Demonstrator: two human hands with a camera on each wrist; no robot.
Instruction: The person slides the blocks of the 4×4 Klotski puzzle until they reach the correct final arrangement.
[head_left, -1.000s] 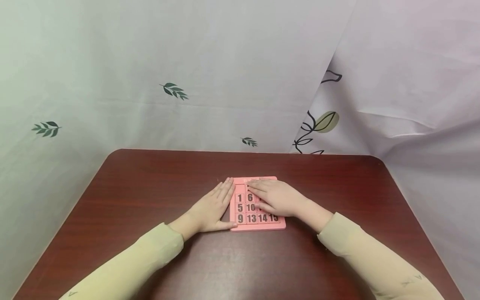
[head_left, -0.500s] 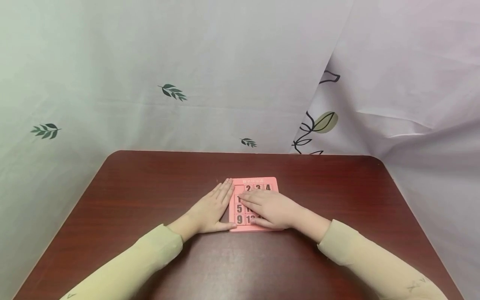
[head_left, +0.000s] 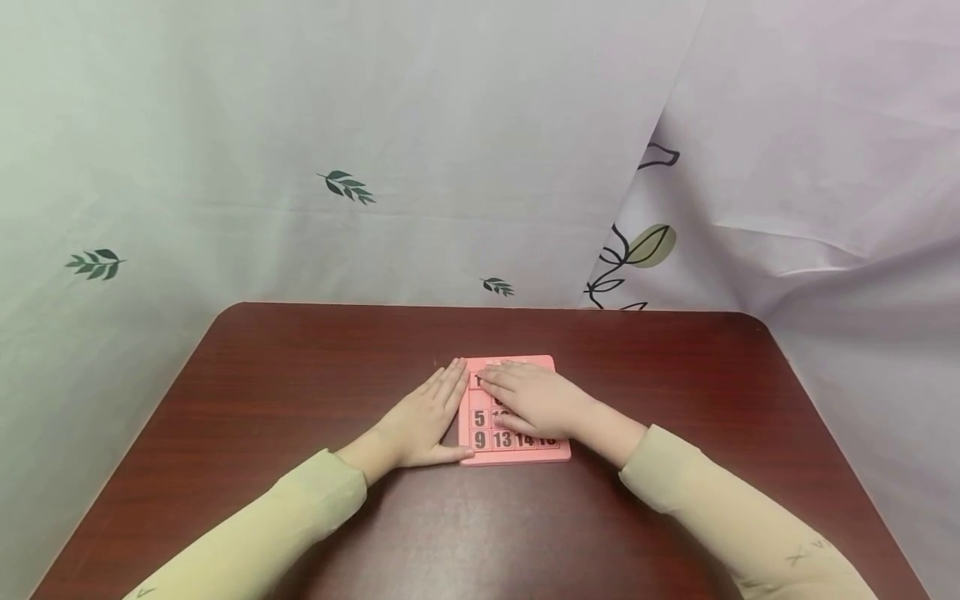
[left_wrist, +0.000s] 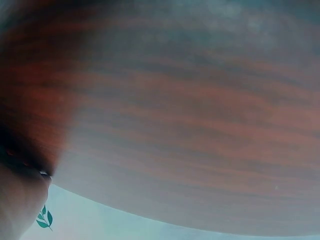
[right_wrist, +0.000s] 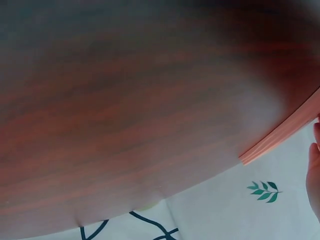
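Note:
A pink sliding number puzzle (head_left: 517,457) lies flat on the dark red-brown table (head_left: 330,350). My left hand (head_left: 423,417) rests along its left side, fingers straight, with the thumb at the lower left corner. Across the upper right part of the puzzle lies my right hand (head_left: 543,400), its fingertips touching the tile with the 1 in the top left slot. Below that tile the slot is bare, and under it the 5 and 9 tiles show. Most of the upper tiles are hidden by the right hand. In the right wrist view the puzzle's side (right_wrist: 280,132) appears at the right.
Behind the table hangs a pale curtain (head_left: 450,150) with leaf prints. The table's far edge (head_left: 375,306) runs a short way beyond the puzzle. Both wrist views show mostly blurred tabletop.
My right hand drew back toward the lower left, then slid up. The 1 tile has moved from the second row into the top left slot. The left hand stays put.

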